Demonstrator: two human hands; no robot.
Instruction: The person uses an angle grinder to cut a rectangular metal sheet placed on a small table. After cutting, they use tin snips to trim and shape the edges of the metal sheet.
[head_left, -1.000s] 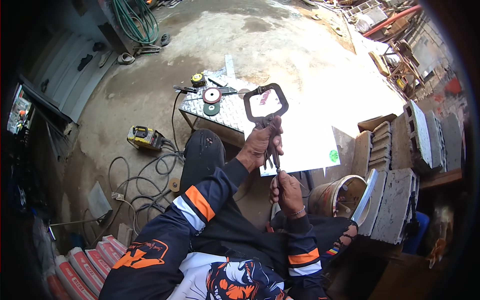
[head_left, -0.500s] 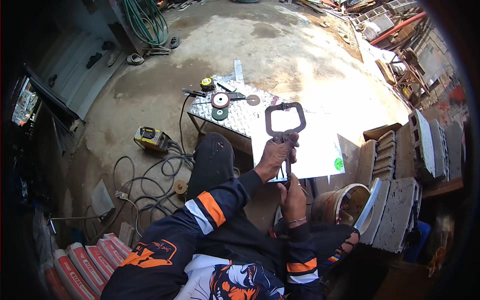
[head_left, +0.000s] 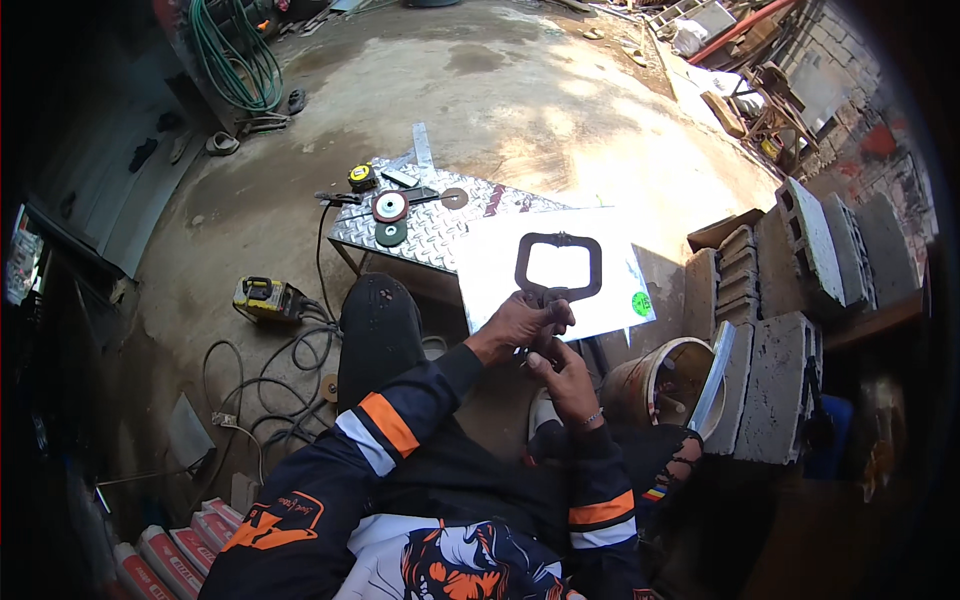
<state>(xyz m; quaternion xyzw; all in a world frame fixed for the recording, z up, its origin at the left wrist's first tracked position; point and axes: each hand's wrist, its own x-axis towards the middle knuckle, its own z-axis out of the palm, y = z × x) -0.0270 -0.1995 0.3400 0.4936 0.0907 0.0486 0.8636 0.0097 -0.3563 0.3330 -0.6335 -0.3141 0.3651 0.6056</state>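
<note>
I hold a dark, worn locking C-clamp (head_left: 593,268) in front of me, its wide squared jaws pointing away and their tips together at the far end. My left hand (head_left: 517,326) is closed around it just below the jaws. My right hand (head_left: 572,385) is closed at the near end of its handles, which the fingers mostly hide. Beneath the jaws lies a bright white sheet (head_left: 490,285) with a round green sticker (head_left: 641,304). It overlaps the near right part of a low table topped with metal tread plate (head_left: 432,232).
On the tread plate lie a tape measure (head_left: 361,178), grinding discs (head_left: 390,207) and a steel ruler (head_left: 423,147). A yellow-black machine (head_left: 268,298) with coiled cable (head_left: 270,365) sits on the floor at left. A bucket (head_left: 650,372) and concrete blocks (head_left: 775,390) stand at right.
The clamp has tilted and its handles have drawn back toward me, with the jaws now lower over the white sheet. Both hands keep hold of it. The whole view has shifted slightly.
</note>
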